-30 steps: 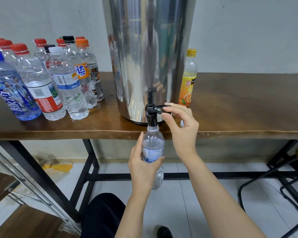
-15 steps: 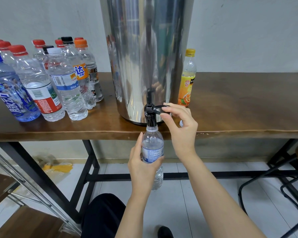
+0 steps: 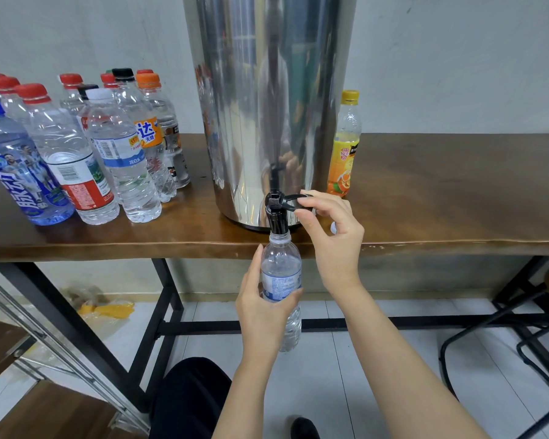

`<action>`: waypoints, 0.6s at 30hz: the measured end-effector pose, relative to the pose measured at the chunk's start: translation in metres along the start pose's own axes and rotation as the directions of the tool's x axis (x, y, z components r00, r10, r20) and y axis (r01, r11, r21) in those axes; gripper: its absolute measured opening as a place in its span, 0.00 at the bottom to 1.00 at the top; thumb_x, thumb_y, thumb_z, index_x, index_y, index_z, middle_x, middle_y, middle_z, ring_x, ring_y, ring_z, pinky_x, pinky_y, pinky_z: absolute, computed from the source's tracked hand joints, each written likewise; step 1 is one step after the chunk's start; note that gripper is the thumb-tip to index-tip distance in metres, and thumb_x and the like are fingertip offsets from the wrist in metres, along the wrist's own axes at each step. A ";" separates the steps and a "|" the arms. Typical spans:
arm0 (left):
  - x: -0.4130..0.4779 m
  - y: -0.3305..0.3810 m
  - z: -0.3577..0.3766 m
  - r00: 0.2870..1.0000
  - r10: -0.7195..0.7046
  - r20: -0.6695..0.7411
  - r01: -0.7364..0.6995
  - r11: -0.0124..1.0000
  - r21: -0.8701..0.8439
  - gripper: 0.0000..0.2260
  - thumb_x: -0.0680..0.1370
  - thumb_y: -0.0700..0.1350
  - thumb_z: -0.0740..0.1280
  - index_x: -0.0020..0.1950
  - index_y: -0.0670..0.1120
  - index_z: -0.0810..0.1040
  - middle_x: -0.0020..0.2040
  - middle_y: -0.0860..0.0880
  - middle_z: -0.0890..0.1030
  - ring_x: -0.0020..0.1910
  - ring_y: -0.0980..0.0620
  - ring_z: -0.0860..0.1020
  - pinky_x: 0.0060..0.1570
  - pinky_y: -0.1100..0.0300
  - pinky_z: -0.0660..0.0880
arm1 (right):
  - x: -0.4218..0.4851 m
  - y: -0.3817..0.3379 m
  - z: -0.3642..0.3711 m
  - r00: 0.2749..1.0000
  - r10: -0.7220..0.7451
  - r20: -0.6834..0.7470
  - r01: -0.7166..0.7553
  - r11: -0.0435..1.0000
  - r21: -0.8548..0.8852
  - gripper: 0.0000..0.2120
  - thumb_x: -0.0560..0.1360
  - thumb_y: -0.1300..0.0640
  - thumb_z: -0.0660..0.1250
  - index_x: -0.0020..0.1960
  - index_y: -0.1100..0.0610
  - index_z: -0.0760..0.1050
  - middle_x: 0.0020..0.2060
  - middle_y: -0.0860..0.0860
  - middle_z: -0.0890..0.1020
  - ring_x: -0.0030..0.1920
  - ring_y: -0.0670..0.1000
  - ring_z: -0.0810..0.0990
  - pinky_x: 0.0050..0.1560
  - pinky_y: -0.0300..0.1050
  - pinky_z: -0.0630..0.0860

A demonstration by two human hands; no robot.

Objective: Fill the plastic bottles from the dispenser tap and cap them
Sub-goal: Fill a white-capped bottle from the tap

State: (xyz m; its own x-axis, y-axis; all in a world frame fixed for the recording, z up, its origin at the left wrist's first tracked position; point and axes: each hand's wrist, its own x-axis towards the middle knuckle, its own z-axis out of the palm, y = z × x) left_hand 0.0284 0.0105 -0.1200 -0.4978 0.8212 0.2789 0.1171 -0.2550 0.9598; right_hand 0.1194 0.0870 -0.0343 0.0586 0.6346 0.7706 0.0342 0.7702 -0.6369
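Head view, item one: clear plastic bottle (image 3: 281,274), uncapped, is hanging upright just below the table edge, its open mouth sitting directly under the black tap (image 3: 278,218). How full it is cannot be told.

Left hand (image 3: 262,312) is gripping the bottle around its labelled middle, thumb up the left side, fingers curling round the right.

Right hand (image 3: 330,239) is pinching the tap's black loop lever (image 3: 290,201) between thumb and forefinger; the lever is pointing right.

Steel dispenser (image 3: 267,106), tall and mirror-bright, is standing on the brown wooden table (image 3: 441,201) close to the front edge, with the tap projecting over that edge.

Yellow-capped bottle (image 3: 343,153) with an orange label is standing just right of the dispenser, behind the right hand.

Small white object (image 3: 332,228) is lying on the table, mostly hidden by the right hand.

Group of capped bottles (image 3: 76,153) is crowding the table's left end, well apart from the tap: red, blue, white, black and orange caps.

Black metal frame (image 3: 168,296) is carrying the table over a pale tiled floor (image 3: 346,391).
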 end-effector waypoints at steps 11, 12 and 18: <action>0.000 -0.002 0.000 1.000 -0.007 -0.007 0.007 1.000 0.001 0.44 0.64 0.34 0.81 0.74 0.59 0.68 0.69 0.57 0.75 0.69 0.55 0.74 0.65 0.49 0.76 | 0.002 -0.002 -0.007 0.998 -0.048 0.050 0.052 0.996 -0.069 0.06 0.74 0.52 0.70 0.52 0.46 0.80 0.52 0.37 0.81 0.58 0.45 0.77 0.59 0.39 0.72; 0.000 -0.002 0.000 1.000 -0.010 -0.005 0.010 1.000 0.000 0.44 0.64 0.34 0.81 0.74 0.59 0.68 0.69 0.57 0.75 0.68 0.56 0.74 0.65 0.49 0.76 | 0.002 -0.003 -0.009 0.996 -0.059 0.063 0.065 0.994 -0.093 0.06 0.74 0.52 0.70 0.52 0.47 0.81 0.52 0.38 0.81 0.58 0.46 0.77 0.59 0.38 0.71; 0.000 0.001 -0.001 1.000 -0.016 -0.003 0.016 1.000 -0.009 0.44 0.65 0.34 0.81 0.73 0.60 0.68 0.68 0.56 0.76 0.67 0.56 0.75 0.64 0.51 0.76 | 0.006 -0.009 -0.018 0.975 -0.169 0.145 0.201 0.950 -0.241 0.07 0.74 0.56 0.72 0.53 0.51 0.83 0.51 0.44 0.82 0.54 0.52 0.76 0.59 0.36 0.68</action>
State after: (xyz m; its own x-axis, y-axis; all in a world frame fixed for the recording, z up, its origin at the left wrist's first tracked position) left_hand 0.0281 0.0098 -0.1195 -0.5018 0.8240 0.2632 0.1010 -0.2464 0.9639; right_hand 0.1374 0.0826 -0.0247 -0.0933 0.4975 0.8624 0.2846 0.8434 -0.4557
